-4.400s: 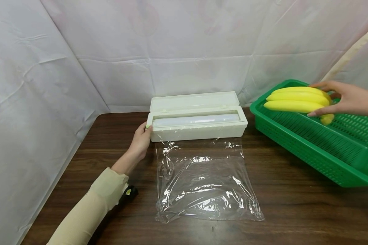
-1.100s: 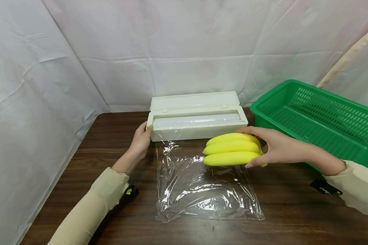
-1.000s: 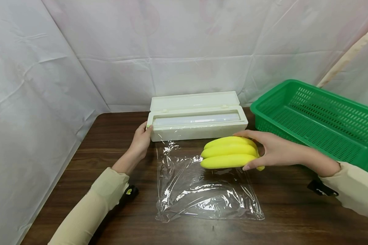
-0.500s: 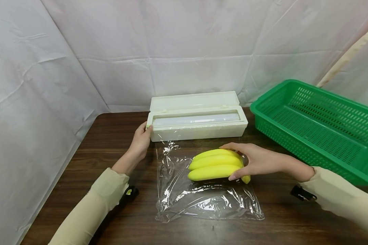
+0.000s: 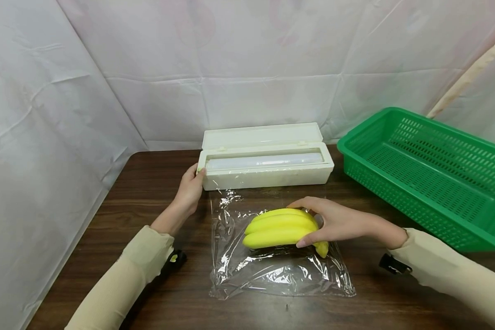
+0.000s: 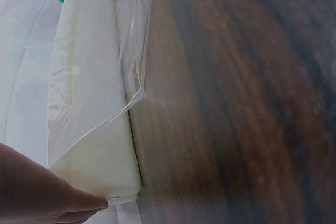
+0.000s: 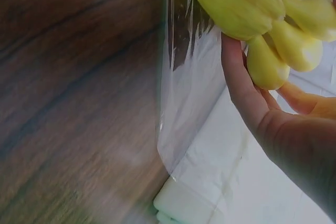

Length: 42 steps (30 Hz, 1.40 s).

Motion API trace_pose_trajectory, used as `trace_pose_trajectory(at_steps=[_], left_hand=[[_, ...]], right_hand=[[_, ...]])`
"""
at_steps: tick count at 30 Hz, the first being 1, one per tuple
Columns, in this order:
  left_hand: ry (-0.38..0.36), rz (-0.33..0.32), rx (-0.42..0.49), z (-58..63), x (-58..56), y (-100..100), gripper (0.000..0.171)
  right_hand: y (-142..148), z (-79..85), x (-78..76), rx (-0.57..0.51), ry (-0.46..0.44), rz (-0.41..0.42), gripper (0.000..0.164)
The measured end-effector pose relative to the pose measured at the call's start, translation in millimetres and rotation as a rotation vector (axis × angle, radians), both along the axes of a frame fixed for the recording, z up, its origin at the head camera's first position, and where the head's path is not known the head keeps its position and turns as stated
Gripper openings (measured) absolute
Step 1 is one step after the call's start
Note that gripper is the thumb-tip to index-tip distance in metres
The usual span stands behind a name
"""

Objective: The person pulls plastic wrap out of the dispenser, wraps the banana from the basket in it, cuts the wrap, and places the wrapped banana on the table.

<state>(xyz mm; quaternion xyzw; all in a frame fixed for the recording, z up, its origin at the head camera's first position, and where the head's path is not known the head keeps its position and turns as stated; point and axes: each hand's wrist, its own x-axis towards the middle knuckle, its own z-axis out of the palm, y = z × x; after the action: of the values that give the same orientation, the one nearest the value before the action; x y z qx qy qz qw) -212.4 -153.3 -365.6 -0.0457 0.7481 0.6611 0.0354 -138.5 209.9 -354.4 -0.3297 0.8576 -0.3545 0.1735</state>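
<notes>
My right hand grips a bunch of yellow bananas at its stem end, thumb on the near side and fingers on the far side. The bunch lies over a clear sheet of cling film spread on the table. That sheet runs out from a white cling film box, whose lid stands raised behind a film roll. At the box's left end, my left hand holds the corner with the thumb in front. In the right wrist view, fingers reach round the bananas.
A green perforated basket stands at the right, angled beside the box. The brown wooden table bears everything, with pale cloth hanging behind it and at the left.
My right hand has carried the bananas out of the green basket, leftward and down over the film; in the last half second they moved slightly further left. My left hand stays on the box.
</notes>
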Motion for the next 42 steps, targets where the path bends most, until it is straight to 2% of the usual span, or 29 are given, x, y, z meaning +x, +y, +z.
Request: trace_pose_trajectory(at_steps=[8,17,23,30,42], left_hand=[[0.005,-0.003,0.006,0.5,1.1,1.1,0.052],[0.004,0.005,0.002,2.0,1.1,1.4,0.051],[-0.002,0.002,-0.002,1.0,0.7,1.1,0.051],[0.034,0.003,-0.011,1.5,4.6,2.4,0.052],[-0.017,-0.005,-0.003,1.7,-0.1,0.9,0.052]], right_hand=[[-7.2,-3.2,2.3,-0.004,0.035,0.029,0.078],[-9.1,-5.3,1.8,0.020,0.028,0.013,0.080],[-9.6,-9.3,0.8,0.016,0.001,0.005,0.074],[-9.6,-13.8,0.2,-0.005,-0.016,0.009,0.067],[-13.3,-18.8,10.0,-0.047,-0.098,0.065,0.055]])
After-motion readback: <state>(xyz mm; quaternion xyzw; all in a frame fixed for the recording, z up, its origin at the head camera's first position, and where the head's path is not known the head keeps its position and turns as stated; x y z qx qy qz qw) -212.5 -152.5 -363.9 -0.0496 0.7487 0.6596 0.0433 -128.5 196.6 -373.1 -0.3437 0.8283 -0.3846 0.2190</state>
